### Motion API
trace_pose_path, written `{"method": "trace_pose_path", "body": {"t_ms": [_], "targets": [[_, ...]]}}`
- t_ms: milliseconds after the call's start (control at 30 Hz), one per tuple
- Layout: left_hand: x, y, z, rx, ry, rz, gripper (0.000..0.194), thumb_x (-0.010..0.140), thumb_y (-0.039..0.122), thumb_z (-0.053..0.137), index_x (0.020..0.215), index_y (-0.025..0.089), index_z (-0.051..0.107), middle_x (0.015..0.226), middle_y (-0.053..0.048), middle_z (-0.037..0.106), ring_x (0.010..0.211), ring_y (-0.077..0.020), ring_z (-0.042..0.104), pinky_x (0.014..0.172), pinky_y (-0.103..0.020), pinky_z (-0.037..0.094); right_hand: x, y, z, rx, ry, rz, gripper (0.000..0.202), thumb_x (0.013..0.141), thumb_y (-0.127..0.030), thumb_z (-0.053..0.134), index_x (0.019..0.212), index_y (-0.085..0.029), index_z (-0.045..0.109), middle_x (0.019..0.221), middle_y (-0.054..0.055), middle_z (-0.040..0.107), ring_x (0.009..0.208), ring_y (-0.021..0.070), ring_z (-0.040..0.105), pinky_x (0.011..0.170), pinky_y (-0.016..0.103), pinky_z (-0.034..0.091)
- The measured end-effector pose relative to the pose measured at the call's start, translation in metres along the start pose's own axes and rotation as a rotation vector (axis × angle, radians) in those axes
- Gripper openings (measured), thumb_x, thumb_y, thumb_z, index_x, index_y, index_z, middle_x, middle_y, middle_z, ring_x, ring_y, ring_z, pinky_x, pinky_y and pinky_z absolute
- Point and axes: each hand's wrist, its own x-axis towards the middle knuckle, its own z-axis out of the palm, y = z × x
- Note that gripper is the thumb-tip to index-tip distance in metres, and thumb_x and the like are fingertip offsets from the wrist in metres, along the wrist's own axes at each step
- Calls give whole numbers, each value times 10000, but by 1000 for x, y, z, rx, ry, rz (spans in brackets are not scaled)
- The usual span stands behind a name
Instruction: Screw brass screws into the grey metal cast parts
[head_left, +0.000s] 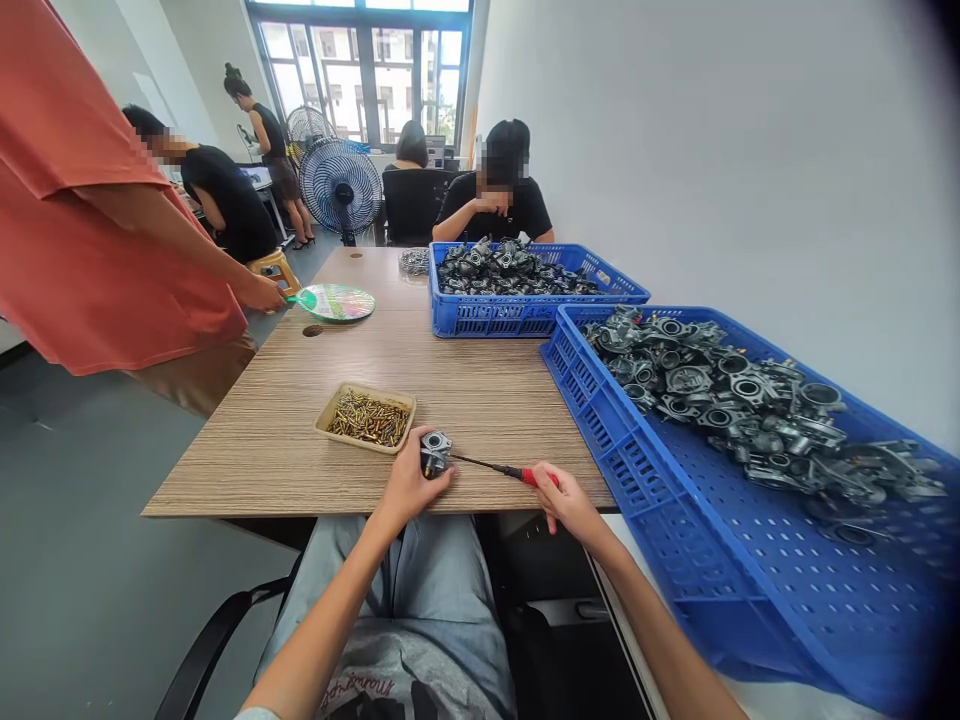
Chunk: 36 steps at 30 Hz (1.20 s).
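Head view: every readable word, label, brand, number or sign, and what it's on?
"Manuscri...": red script on the grey shirt, ending unclear.
Fan: hub badge too small to read.
Green-rimmed paddle: print too blurred to read.
Metal part, screwdriver: no readable text.

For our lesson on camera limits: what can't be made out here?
All in the head view:
Screwdriver tip: lost against the carburetor.
Carburetor's gripped side: covered by the left hand.
Right end of nearer blue crate: cut by picture edge.
Brassy fittings: too small to count.
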Motion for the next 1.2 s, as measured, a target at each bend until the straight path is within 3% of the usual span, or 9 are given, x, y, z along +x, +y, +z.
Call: {"method": "trace_pose_path", "body": {"t_ms": [167,333,467,567,667,800,1033,1200], "targets": [[0,-1,0,3,-15,-3,613,778,257,741,1297,224,417,1214,-65,623,1107,-224,623,1012,-371,482,-3,-5,-1,-66,-5,-48,367,910,-584,607,939,-228,523,614,-105,429,397,73,445,390,191,381],[-1,-4,2,6,-37,8,625,794,266,738,1317,226,400,1246,-76,606,1157,-236,609,1048,-385,467,1,-4,1,69,14,-13,438,890,-652,593,789,-237,494,502,-130,268,374,73,242,349,209,390],[-2,-10,5,17,-30,40,763,801,287,755,1414,222,305,1432,-126,479,1332,-272,502,1138,-425,403,-1,-10,-4,57,111,-60,428,906,-624,611,770,-235,492,505,-121,273,399,77,264,386,207,396],[-4,-13,6,-14,-39,16,833,808,321,767,1454,215,252,1459,-142,446,1339,-278,495,1146,-444,400,-7,-25,-9,-8,190,-111,399,943,-598,577,796,-234,503,519,-111,301,412,88,312,413,214,399],[-4,-14,7,-45,-43,15,748,822,338,756,1406,197,311,1374,-142,511,1273,-277,543,1108,-450,437,-13,-48,-4,-138,207,-169,372,973,-579,533,838,-232,519,531,-94,368,427,106,400,445,227,390],[-3,-14,8,-18,-12,89,599,834,307,736,1328,192,417,1277,-130,579,1217,-284,568,1080,-463,459,-21,-81,15,-492,211,-246,358,983,-553,514,846,-224,545,577,-60,456,482,125,469,487,244,342],[-7,-13,11,113,3,215,650,846,254,714,1419,204,412,1361,-132,573,1299,-310,502,1110,-504,435,-43,-125,39,-911,207,-242,316,1008,-536,467,899,-249,546,618,-32,577,536,171,550,549,261,347],[-8,-7,12,136,-50,258,616,854,169,650,1419,222,412,1345,-109,587,1286,-305,493,1092,-505,449,-59,-138,42,-1037,264,-233,329,1006,-556,450,879,-264,536,586,-29,586,515,195,575,546,269,344]]}}
